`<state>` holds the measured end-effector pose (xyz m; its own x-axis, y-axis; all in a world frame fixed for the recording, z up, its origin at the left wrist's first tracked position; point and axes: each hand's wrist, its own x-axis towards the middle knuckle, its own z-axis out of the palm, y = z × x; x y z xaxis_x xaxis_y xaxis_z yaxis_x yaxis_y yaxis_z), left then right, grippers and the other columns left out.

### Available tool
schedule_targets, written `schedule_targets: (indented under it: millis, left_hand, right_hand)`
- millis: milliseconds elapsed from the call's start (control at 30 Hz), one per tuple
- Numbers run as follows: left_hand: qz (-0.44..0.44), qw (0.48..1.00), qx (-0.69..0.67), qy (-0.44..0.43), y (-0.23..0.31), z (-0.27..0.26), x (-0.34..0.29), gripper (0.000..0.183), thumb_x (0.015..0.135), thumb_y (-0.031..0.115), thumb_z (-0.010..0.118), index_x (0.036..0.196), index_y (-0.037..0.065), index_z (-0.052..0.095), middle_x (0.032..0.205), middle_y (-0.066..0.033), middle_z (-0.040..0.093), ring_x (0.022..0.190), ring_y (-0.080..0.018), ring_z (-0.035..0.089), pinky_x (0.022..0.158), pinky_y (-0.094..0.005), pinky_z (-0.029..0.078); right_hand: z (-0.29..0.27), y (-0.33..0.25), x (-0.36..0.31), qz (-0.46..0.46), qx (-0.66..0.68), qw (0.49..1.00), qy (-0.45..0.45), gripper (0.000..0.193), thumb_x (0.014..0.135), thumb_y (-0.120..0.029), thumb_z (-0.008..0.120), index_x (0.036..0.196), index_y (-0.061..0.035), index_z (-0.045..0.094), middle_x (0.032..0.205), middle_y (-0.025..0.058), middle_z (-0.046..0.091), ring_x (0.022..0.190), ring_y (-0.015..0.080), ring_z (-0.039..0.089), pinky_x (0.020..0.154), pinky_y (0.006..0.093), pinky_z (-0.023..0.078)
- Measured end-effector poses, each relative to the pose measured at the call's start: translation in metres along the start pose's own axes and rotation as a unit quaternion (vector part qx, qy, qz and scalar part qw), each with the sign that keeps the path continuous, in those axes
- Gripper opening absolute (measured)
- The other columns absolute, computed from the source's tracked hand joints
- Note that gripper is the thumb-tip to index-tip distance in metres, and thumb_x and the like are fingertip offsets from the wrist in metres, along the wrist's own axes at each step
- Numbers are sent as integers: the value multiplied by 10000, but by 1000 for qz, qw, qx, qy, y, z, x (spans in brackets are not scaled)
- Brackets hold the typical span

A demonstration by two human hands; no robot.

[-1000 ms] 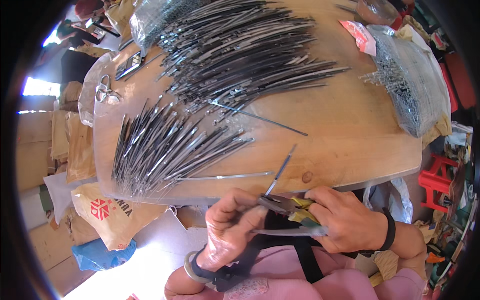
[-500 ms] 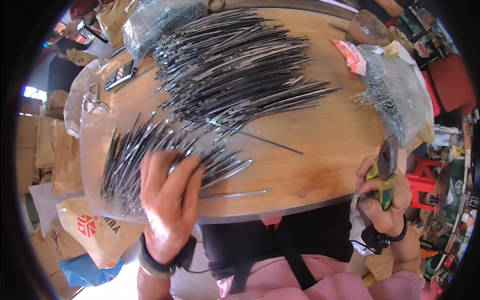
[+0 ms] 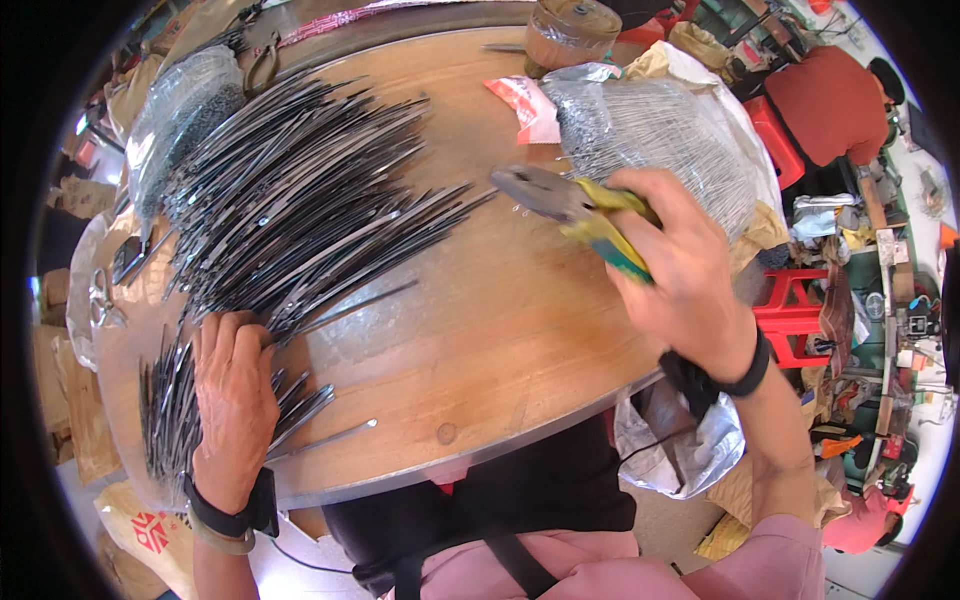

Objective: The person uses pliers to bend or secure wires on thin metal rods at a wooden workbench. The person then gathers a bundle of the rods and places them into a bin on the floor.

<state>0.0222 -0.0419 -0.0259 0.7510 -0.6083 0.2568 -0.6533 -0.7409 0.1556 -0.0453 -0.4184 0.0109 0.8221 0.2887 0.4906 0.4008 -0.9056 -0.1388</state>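
Observation:
On the wooden table, my left hand (image 3: 236, 400) rests over the smaller pile of thin metal strips (image 3: 165, 410), fingers bent together around some of them; the fingertips are partly hidden. The larger heap of dark strips (image 3: 300, 190) lies just beyond it, its ends fanned to the right. Above the right part of the table, my right hand (image 3: 690, 275) grips pliers (image 3: 610, 225) by their yellow and green handles. The metal jaws of the pliers point left, with nothing visible between them. One loose strip (image 3: 330, 436) lies near the front edge, beside my left hand.
A clear bag of fine metal pieces (image 3: 650, 125) lies at the far right, with another bag (image 3: 185, 110) at far left. A brown tape roll (image 3: 572, 35) stands at the back. Scissors (image 3: 104, 300) lie at the left edge. A red stool (image 3: 790, 315) stands right of the table.
The view has swung to the right. My right hand has brought the pliers from the table's right edge in over the tabletop. My left hand has moved toward the far side of the smaller pile.

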Motion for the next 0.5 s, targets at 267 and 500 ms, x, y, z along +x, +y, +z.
schedule_targets:
  millis: [267,500]
  left_hand:
    - [-222,916,-333,-32,19,-34,-9,21,907,-13,587,913,-10,567,746,-70,603,578,-192,574,515,-303,429]
    - [-450,562,-693,-21,65,-23,-39,111,881,22,671,975,13,612,729,-31,614,504,-99,539,436,-219,404]
  right_hand:
    - [-7,-8,-3,-1,-79,996,49,235,719,35,722,930,69,625,1124,175,613,947,331,645,822,356,520]
    - [-20,0,-8,-2,-103,990,92,220,769,20,723,964,82,643,1136,192,617,961,331,645,829,352,518]
